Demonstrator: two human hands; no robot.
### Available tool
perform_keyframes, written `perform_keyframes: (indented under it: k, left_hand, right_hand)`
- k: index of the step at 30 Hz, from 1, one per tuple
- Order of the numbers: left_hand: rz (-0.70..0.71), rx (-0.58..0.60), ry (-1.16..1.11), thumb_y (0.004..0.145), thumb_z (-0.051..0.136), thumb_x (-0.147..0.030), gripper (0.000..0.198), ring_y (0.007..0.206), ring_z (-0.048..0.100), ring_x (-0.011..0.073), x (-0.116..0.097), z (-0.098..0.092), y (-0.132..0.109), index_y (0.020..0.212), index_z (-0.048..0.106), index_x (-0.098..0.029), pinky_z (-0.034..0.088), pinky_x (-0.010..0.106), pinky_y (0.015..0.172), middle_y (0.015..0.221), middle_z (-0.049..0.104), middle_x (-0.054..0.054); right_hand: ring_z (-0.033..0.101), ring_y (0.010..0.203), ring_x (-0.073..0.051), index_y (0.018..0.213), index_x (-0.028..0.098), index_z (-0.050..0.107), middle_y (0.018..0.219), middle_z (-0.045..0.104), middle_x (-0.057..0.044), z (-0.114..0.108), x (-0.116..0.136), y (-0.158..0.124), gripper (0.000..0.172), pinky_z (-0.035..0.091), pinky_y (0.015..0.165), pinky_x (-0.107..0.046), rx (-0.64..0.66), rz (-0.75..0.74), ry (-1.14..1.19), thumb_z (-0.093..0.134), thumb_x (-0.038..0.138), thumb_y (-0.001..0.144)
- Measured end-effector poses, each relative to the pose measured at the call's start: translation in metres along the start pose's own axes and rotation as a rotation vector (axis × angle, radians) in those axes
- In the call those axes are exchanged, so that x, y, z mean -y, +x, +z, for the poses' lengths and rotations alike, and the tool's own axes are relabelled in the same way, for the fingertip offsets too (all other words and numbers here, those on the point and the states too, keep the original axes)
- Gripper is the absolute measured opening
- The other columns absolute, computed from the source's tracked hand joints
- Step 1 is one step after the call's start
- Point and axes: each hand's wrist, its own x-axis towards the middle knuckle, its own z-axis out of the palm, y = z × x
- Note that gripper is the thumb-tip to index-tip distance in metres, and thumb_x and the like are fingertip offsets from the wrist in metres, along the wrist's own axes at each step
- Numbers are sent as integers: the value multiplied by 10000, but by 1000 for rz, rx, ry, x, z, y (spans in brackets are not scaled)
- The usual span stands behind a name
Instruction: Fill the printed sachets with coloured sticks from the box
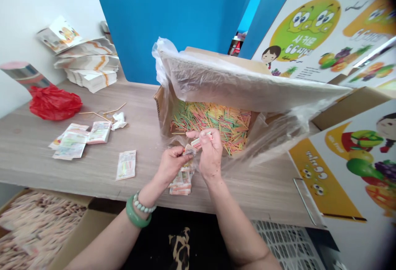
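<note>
My left hand (171, 162) pinches the edge of a small clear packet (187, 151) with printed orange marks. Close beside it, my right hand (211, 154) holds a small bunch of thin coloured sticks (196, 142) at the packet's mouth. My fingers cover part of the packet and the bunch. Just beneath my hands, a stack of similar packets (180, 183) lies near the table's front edge. Directly beyond stands a carton lined with clear plastic (216, 86), holding a heap of loose pink, green, yellow and orange sticks (213, 119).
Left on the table (148, 130) lie one filled packet (126, 165), several more packets (72, 141), a crumpled tissue (119, 120) and a red plastic bag (55, 102). Flat printed boxes (89, 62) are piled behind. Below left, an open carton (40, 220) holds many packets. Printed cartons (309, 31) stand right.
</note>
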Motion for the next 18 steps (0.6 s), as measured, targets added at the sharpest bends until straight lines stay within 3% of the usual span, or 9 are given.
perform_keyframes:
  k: [3,6,9,11,15,18]
  left_hand:
    - [72,31,38,685,772,-350,224,640,444,120,-2,-1,-1,646,665,-157,361,240,616,625,526,-27]
    - [55,87,-16,723,746,-382,232,658,465,125,-1,-3,-4,721,695,-156,376,240,631,666,554,-17]
    - [20,99,-71,719,761,-390,256,611,437,107,0,-2,-4,707,683,-147,354,233,596,642,538,-23]
    - [24,127,-79,723,764,-402,271,604,442,107,-1,-1,-2,691,686,-144,358,236,595,632,541,-20]
    - [108,138,-82,751,754,-416,269,775,569,157,-3,0,11,706,737,-151,439,260,742,753,653,28]
    - [68,126,-215,744,772,-416,267,796,605,167,-2,-2,21,819,770,-159,470,269,765,814,699,44]
  right_hand:
    - [669,741,-167,908,250,476,836,734,-14,-1,-7,-2,182,499,657,-291,15,37,19,534,422,927]
    - [673,747,-173,892,246,502,824,734,-20,-5,-12,-3,180,508,666,-300,56,73,12,550,417,919]
    - [681,931,-195,852,246,540,860,747,-31,-9,-14,-3,144,518,818,-345,156,89,-17,561,376,911]
    - [652,1066,-201,833,248,578,943,756,-37,-12,-15,-1,132,487,936,-379,244,87,-51,558,352,912]
    - [612,1182,-222,852,259,667,1185,714,-41,-23,-18,13,195,454,1016,-424,412,106,-164,568,416,911]
    - [549,1282,-247,1032,295,710,1303,658,-42,-36,-19,25,272,404,1089,-462,532,122,-292,627,499,872]
